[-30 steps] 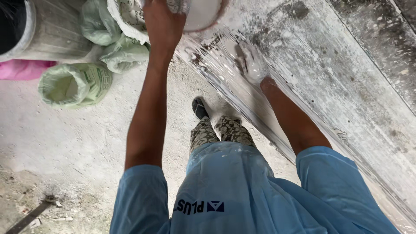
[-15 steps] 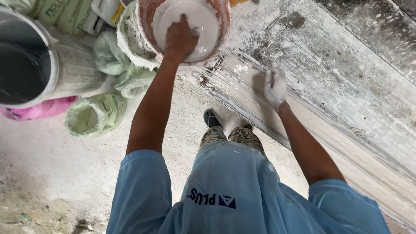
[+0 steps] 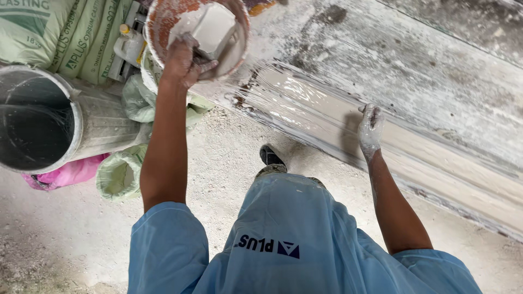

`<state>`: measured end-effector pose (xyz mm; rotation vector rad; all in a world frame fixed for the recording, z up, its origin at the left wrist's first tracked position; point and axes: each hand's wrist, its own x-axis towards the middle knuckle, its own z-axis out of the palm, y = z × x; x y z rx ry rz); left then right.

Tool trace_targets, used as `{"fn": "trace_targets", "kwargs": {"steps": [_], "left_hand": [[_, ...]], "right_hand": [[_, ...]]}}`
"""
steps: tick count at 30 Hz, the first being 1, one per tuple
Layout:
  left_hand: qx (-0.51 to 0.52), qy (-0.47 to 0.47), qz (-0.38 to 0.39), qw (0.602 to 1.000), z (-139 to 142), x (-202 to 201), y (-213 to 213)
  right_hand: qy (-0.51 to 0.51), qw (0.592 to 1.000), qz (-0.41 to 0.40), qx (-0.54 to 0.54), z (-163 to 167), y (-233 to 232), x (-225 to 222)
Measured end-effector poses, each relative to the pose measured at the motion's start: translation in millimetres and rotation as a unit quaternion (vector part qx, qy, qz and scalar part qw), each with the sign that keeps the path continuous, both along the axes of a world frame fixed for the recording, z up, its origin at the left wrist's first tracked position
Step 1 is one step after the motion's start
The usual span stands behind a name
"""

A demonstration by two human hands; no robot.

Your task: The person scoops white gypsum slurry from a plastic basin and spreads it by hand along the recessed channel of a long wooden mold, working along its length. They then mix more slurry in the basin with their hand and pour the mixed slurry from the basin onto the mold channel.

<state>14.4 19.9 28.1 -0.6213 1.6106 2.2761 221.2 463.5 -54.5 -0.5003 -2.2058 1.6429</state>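
Left hand is gripping, fingers clamped, the rust-stained round bucket rim; plaster-coated right hand, fingers together, is smoothing the long wet white moulding, its right stretch looking unglossed.

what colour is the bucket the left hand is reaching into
The bucket is reddish-orange, smeared white; seen in the head view.

Bucket: rust-orange rim, white inside
Right hand: coated white
Long mould: glossy beige, whitish streaks
Shirt: light blue, dark lettering
Sacks: pale green
Drum: grey
Bag: pink
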Motion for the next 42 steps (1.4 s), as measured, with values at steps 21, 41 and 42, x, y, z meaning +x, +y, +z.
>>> {"fn": "trace_targets", "kwargs": {"steps": [21, 41, 42], "left_hand": [[0.066, 0.042, -0.062, 0.995, -77, 157, 76], [-0.159, 0.221, -0.177, 0.946, -110, 139, 63], [-0.143, 0.201, -0.185, 0.951, -110, 144, 72]], "right_hand": [[-0.026, 0.963, -0.224, -0.145, -45, 90, 246], [-0.013, 0.953, -0.26, -0.157, -40, 32, 278], [-0.021, 0.949, -0.272, -0.159, -41, 34, 286]]}}
